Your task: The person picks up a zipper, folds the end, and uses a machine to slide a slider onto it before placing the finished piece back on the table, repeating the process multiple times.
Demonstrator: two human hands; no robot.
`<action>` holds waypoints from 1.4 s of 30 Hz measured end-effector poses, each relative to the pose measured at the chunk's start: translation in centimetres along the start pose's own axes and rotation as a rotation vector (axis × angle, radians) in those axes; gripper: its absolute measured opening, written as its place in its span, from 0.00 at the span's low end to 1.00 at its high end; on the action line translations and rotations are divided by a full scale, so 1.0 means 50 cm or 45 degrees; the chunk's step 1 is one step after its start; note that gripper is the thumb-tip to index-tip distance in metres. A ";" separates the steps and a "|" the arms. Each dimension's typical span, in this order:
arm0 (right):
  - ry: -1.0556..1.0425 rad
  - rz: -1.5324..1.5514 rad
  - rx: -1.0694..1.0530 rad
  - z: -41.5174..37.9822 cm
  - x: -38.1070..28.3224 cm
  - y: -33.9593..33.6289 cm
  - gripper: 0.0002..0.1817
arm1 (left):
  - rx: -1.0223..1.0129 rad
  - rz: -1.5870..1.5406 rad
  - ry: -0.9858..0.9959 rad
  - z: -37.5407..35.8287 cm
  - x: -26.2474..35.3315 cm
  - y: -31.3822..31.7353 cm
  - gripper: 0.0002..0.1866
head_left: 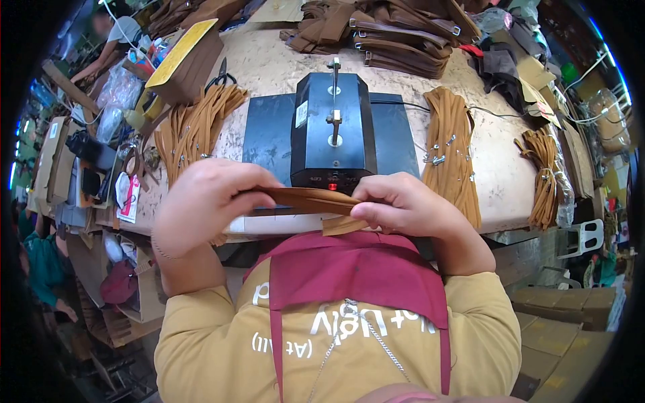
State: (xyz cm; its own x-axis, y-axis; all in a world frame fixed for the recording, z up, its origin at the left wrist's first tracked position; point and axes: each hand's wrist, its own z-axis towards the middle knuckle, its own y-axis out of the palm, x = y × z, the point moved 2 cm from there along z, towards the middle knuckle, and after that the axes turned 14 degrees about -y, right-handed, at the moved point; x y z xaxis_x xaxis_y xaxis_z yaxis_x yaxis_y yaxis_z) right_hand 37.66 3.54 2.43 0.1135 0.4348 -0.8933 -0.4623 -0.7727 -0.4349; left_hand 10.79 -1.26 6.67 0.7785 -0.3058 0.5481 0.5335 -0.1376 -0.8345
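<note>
A brown leather strap [310,199] stretches between my two hands at the table's front edge, above the burgundy apron. My left hand [211,195] is closed on its left end, slightly blurred. Thumb and fingers of my right hand [393,205] pinch the strap's right end, where a lighter tan tail [341,226] hangs below. Just beyond the hands stands a black machine [334,127] with two upright metal posts and a lit red button. Bundles of tan straps lie to its left [198,131] and right [449,154], the right one with metal fittings.
Stacked dark brown straps with buckles [403,40] lie at the back of the table. Black scissors [222,75] rest by a yellow-topped stack [183,57]. A tied strap bundle [541,174] sits far right, near a white stool [582,238]. Another person [114,40] is at the upper left.
</note>
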 end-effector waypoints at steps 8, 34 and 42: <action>0.202 0.342 0.247 -0.014 0.076 0.041 0.13 | 0.663 -0.751 -0.222 -0.017 -0.040 -0.049 0.07; -0.472 0.383 0.882 0.000 -0.016 0.004 0.05 | 0.701 -0.106 0.536 0.075 0.122 0.102 0.08; -0.995 -0.487 0.753 0.003 -0.018 -0.018 0.10 | -0.218 -1.244 -0.080 0.088 0.088 0.106 0.05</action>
State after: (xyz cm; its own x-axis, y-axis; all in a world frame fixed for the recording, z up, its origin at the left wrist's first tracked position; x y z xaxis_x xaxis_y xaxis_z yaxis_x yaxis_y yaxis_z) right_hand 37.83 3.89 3.66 -0.1589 0.9423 -0.2948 -0.8951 -0.2635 -0.3597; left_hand 18.49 0.79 4.89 0.0412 0.0637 0.9971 0.8989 -0.4381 -0.0091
